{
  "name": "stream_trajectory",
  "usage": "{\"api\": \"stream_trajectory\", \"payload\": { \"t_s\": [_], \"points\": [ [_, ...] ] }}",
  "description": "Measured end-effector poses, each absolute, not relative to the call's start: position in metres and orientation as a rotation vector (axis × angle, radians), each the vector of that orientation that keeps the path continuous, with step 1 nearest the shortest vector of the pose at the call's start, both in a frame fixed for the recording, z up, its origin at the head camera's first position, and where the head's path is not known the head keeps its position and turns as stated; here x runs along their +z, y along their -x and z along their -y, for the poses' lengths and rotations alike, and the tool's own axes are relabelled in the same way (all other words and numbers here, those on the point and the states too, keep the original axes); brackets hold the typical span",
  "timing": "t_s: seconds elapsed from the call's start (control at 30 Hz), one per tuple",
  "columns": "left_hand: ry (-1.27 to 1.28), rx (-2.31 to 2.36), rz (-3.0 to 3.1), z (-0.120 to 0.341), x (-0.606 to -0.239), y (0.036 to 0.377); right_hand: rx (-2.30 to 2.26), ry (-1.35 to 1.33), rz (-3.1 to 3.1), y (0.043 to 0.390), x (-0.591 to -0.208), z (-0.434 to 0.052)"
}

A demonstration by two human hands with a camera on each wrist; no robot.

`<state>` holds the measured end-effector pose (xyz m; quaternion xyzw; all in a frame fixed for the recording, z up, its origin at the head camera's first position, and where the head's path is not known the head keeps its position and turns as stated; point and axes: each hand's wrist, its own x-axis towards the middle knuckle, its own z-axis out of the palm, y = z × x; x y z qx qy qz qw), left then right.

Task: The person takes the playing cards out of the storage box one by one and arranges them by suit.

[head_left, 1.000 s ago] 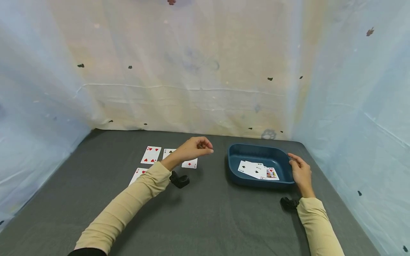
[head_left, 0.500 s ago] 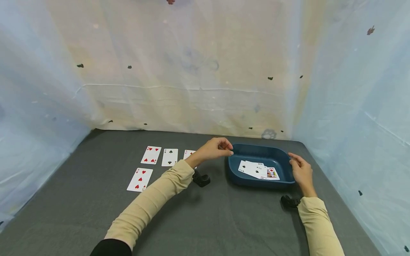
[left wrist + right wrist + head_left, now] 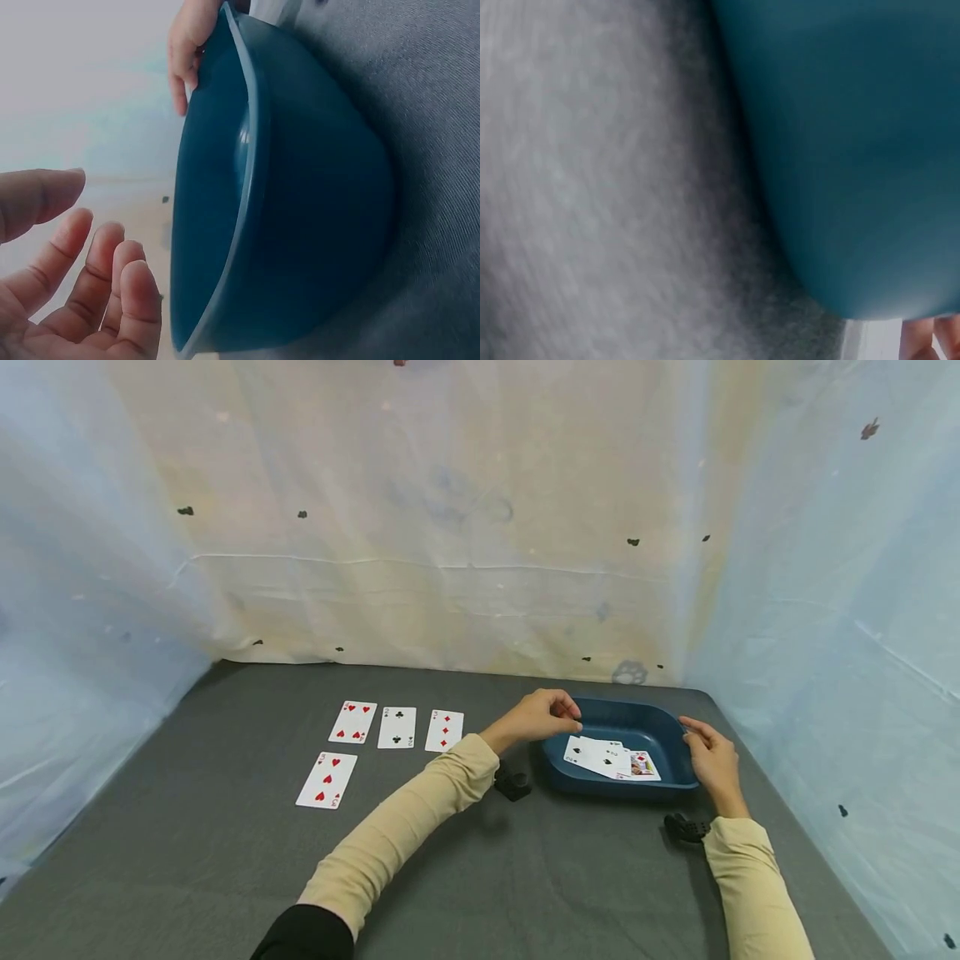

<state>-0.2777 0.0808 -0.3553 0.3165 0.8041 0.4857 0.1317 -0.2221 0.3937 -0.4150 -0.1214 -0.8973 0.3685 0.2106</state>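
My left hand (image 3: 536,720) hovers over the left side of a blue plastic basin (image 3: 637,708). Its fingers are loosely bent and hold nothing; in the left wrist view the thumb stands apart from them. At the basin's right rim, my right hand (image 3: 712,766) grips the edge between thumb and fingers. White playing cards (image 3: 596,755) with black pips lie overlapping on the basin floor, beside a face card (image 3: 643,766). In the right wrist view only the basin's outer wall (image 3: 855,165) and a bit of fingers (image 3: 922,341) show.
On the grey cloth left of the basin lie a four of hearts (image 3: 352,722), a two of clubs (image 3: 397,727), a three of diamonds (image 3: 445,730) and, nearer, a three of hearts (image 3: 327,780). Patterned curtains (image 3: 465,527) enclose the table's back and sides.
My left hand has moved right, from above the table near the cards to over the basin, uncovering the cards its arm hid. My right hand stays at the rim.
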Motion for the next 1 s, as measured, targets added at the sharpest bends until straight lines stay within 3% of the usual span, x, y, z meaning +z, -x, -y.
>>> {"api": "stream_trajectory", "payload": {
  "t_s": [1.0],
  "points": [
    [-0.706, 1.103, -2.567, -0.152, -0.389, 0.285, 1.082, 0.358, 2.398, 0.221, -0.421, -0.389]
  ]
}}
